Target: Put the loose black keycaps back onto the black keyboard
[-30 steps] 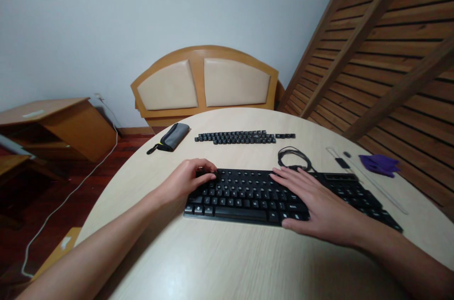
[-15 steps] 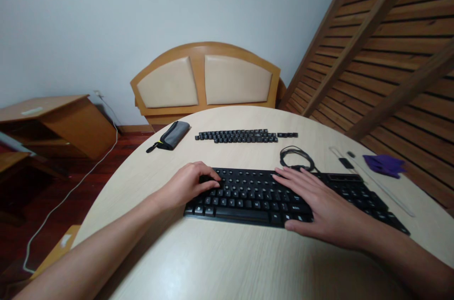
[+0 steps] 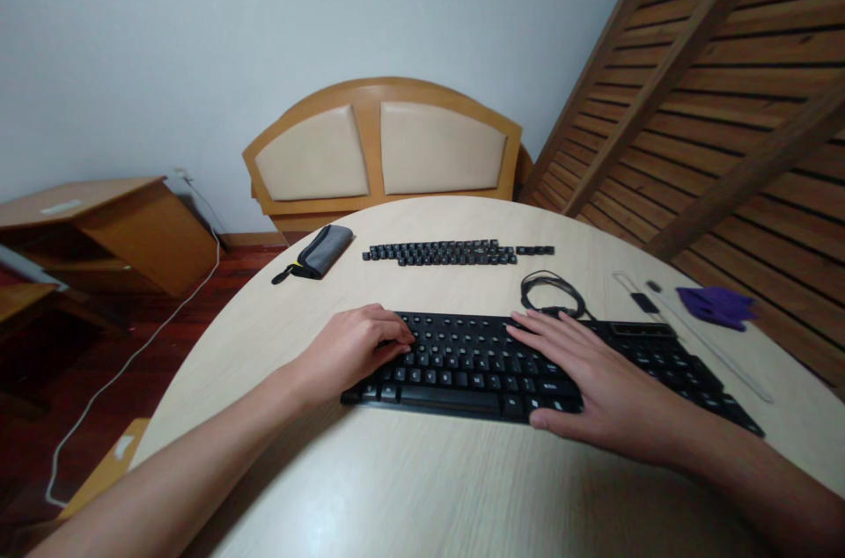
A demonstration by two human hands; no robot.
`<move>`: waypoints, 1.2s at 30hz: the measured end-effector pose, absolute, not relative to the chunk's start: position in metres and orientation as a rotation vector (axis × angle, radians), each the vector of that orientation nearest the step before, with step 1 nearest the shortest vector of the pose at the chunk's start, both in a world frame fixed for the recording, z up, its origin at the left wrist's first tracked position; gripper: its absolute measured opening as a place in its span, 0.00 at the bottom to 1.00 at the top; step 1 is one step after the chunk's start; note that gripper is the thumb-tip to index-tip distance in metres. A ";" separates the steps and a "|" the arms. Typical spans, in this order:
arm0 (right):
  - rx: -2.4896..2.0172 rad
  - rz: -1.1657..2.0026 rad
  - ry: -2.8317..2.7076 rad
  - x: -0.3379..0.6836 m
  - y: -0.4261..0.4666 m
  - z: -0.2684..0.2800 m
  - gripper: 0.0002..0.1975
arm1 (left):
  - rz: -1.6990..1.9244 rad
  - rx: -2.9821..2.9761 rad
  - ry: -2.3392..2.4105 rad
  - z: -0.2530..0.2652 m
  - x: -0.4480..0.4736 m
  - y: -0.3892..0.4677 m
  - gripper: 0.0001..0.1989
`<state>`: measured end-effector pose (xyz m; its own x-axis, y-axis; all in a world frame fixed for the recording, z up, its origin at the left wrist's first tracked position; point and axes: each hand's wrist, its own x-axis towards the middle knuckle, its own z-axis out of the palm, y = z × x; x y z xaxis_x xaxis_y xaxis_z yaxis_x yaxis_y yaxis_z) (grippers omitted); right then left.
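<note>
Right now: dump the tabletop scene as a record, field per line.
left hand: curled over left part of long black plastic keyboard; grip contents hidden
right hand: spread open over keyboard, right of centre
beyond keyboard: rows of small black keycaps; coiled black cable
left side: grey fabric pouch, black trim
right side: bunched purple cloth
surface: pale, round-edged table

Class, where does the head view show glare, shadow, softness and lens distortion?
In the head view: pale glare on the near tabletop; shadow beside the left forearm; keyboard legends unreadably soft toward its right end; slatted panel leaning, probably wide-angle stretch.
</note>
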<state>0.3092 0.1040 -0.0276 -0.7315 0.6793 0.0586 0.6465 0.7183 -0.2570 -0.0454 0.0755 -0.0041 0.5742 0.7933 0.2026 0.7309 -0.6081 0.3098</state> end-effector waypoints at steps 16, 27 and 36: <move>-1.071 0.334 -2.770 0.309 0.105 -0.030 0.44 | 0.354 2.693 1.299 0.000 -0.043 0.073 0.12; -1.064 0.374 -2.738 0.308 0.106 -0.029 0.43 | 0.237 2.820 1.378 0.001 -0.031 0.067 0.13; -1.055 0.369 -2.733 0.309 0.105 -0.029 0.44 | 0.333 2.652 1.357 -0.002 -0.037 0.072 0.15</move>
<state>0.3091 0.1054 -0.0288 -0.7291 0.6791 0.0853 0.6321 0.7159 -0.2967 -0.0368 0.0720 -0.0017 0.5677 0.8128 0.1310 0.7809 -0.5820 0.2268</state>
